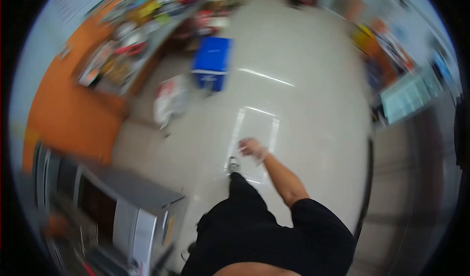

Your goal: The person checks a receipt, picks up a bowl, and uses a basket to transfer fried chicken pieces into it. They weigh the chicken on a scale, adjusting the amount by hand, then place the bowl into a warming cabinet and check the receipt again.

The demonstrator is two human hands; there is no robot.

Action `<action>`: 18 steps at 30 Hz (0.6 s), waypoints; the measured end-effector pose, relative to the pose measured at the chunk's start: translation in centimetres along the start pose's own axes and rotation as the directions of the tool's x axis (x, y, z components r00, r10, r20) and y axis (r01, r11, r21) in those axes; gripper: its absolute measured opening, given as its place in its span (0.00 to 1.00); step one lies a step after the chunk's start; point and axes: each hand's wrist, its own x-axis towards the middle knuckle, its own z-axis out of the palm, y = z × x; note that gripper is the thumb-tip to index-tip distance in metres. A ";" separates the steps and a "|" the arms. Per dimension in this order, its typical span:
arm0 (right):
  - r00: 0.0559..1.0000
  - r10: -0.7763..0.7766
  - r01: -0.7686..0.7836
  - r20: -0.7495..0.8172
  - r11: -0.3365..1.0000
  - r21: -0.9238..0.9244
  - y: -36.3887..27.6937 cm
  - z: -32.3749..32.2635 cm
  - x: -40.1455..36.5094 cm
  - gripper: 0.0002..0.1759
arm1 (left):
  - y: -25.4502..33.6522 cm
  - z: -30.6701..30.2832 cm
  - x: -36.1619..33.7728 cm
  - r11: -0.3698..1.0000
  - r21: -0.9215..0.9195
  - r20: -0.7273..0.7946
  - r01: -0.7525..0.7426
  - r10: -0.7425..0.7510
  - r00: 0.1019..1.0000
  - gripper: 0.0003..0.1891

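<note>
The view is blurred by motion and looks down at a shiny pale floor (303,129). My right hand (252,148) swings out in front of my body on a bare arm, over the floor and touching nothing I can make out. Its fingers look loosely curled, but the blur hides whether anything is in them. Just below the hand, my black-trousered leg and shoe (234,166) step forward. My left hand is out of view.
A blue box (213,60) stands on the floor ahead, with a white bag (169,100) to its left. A cluttered counter (129,41) runs along the orange wall (63,114) at left. A grey metal cabinet (137,212) is near left. Shelves of goods (391,56) line the right.
</note>
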 end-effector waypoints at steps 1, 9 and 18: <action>0.989 -0.140 0.140 0.051 0.990 0.001 -6.6 0.8 2.0 0.26 | -2.2 2.8 -1.2 0.996 -0.058 -0.023 0.062 -0.063 0.998 0.27; 0.643 -0.015 -0.224 0.766 0.953 0.206 -45.7 23.4 26.4 0.43 | -4.9 27.9 -0.2 0.887 -0.425 -0.092 0.182 -0.243 0.966 0.26; 0.327 0.069 -0.446 0.942 0.890 0.090 -53.7 42.5 38.4 0.18 | 19.2 30.3 11.5 0.836 -0.182 -0.376 -0.518 0.428 0.822 0.34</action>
